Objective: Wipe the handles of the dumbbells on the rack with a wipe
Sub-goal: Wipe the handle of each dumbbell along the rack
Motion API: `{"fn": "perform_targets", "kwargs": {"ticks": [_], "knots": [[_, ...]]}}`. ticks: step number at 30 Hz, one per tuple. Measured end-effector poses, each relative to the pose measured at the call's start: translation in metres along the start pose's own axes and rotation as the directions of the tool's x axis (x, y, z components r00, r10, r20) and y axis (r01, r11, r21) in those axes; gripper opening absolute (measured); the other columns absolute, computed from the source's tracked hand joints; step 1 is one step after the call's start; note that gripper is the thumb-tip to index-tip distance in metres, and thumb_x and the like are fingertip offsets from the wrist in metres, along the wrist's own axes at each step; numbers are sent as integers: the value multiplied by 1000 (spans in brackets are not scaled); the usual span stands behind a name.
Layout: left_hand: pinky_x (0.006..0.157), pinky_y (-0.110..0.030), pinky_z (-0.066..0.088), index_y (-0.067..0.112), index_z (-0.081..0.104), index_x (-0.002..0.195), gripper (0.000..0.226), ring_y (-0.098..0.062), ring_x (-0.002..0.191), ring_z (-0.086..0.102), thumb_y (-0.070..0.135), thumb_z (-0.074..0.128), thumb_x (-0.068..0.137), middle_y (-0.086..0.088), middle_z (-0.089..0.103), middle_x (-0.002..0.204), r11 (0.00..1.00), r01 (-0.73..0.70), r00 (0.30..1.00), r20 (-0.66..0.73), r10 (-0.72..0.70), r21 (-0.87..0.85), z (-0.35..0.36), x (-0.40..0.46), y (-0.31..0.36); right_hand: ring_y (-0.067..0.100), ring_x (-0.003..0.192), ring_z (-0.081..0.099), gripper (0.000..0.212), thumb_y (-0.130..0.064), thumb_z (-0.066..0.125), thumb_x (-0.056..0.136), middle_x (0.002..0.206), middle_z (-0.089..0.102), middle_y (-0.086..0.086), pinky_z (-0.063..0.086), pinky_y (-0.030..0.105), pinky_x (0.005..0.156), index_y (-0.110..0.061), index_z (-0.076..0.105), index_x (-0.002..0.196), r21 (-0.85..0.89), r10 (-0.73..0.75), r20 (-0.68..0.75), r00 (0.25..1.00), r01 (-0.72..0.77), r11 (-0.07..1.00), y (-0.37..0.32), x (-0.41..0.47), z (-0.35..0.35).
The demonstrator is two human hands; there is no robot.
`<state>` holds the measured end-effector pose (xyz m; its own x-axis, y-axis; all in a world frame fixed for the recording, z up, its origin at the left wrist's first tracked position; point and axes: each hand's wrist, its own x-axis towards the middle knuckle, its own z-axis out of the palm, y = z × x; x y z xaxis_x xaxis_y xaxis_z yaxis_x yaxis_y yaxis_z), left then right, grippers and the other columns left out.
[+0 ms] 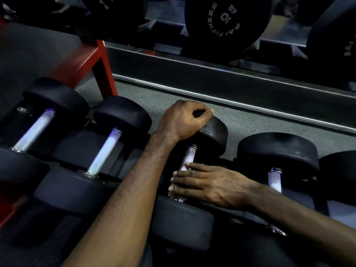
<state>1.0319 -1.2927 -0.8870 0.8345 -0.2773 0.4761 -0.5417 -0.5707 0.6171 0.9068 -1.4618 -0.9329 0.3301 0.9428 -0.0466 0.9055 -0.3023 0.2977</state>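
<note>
At the far left a red rack frame (100,60) rises behind a row of black dumbbells lying side by side on the lower rack, their handles running away from the camera. The first dumbbell (55,95) shows a pale knurled handle (33,130), and just beside it the second dumbbell (121,114) has its handle (105,151) equally bare. Next comes the third dumbbell (213,134), where both hands are. The left hand (183,119) reaches over from the left, its forearm crossing the near end of the row, and its fingers curl over the top of the far head, gripping it. The right hand (210,183) comes in from the right and lies across the lower part of the third handle (187,156), fingers wrapped over it; any wipe beneath them is hidden, so only the upper stretch of knurled metal shows. To the right, the fourth dumbbell (277,149) has its handle (275,180) partly covered by the right wrist. Behind the row lies speckled floor (240,120), then a mirror (212,54) reflecting a plate marked 10 (224,18).
</note>
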Motion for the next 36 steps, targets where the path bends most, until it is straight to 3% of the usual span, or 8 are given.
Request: {"fn": "perform_targets", "kwargs": {"ticks": [3,7,11,15,19,23,32,36], "knots": [[82,-39,61,36,82,97,35,-5,88,74,61,58,97,22,79,94,1000,10,1000,4,-10,3,0,0,1,24,159,19,50,-22,20,115,171,26,7,25,47,126,-14,26,164,-86,-15,-9,1000,14,996,7,-6,-2],[79,-38,60,33,83,95,35,-4,85,73,58,59,98,20,79,92,1000,-5,1000,1,5,-1,-1,0,1,27,156,28,52,-24,20,114,168,33,10,35,47,121,-11,33,162,-98,190,-82,978,-197,975,6,-6,-2],[80,-37,60,33,83,97,35,-6,87,74,59,59,97,19,80,94,1000,0,1000,5,0,3,-2,-1,3,23,157,29,49,-27,26,115,170,30,4,30,45,123,-17,30,163,-99,91,-29,995,-93,991,-9,-5,3],[77,-38,59,32,82,94,36,-5,82,72,59,58,98,18,78,89,1000,-18,1000,6,18,11,-2,0,2,27,151,39,53,-22,23,110,167,36,7,36,45,118,-13,35,161,-124,266,-108,958,-279,952,4,-6,-1],[74,-38,58,33,80,90,39,-7,78,71,63,55,97,18,76,82,1000,-15,1000,9,14,4,0,0,0,21,152,38,50,-28,42,110,164,41,1,36,40,117,-18,39,159,-116,189,-97,977,-200,973,-13,1,5],[78,-37,60,33,81,94,40,-3,84,73,63,55,97,22,78,91,999,-31,1000,0,31,-5,0,1,0,25,142,51,57,-28,33,102,157,50,4,45,40,108,-15,44,157,-145,320,-124,939,-336,930,3,0,-7],[77,-39,60,29,81,95,46,-8,87,75,66,54,97,15,80,92,999,-31,1000,-2,31,6,3,2,-3,29,130,60,49,-20,31,103,140,63,5,53,44,97,-12,57,144,-120,350,-122,929,-364,924,-2,18,-9],[78,-39,61,30,81,96,46,-9,88,75,67,53,97,16,80,92,1000,-28,1000,4,28,3,3,2,-4,23,133,59,46,-23,34,104,138,65,0,46,43,110,-17,62,140,-131,247,-112,963,-261,956,-8,21,-7]]}}
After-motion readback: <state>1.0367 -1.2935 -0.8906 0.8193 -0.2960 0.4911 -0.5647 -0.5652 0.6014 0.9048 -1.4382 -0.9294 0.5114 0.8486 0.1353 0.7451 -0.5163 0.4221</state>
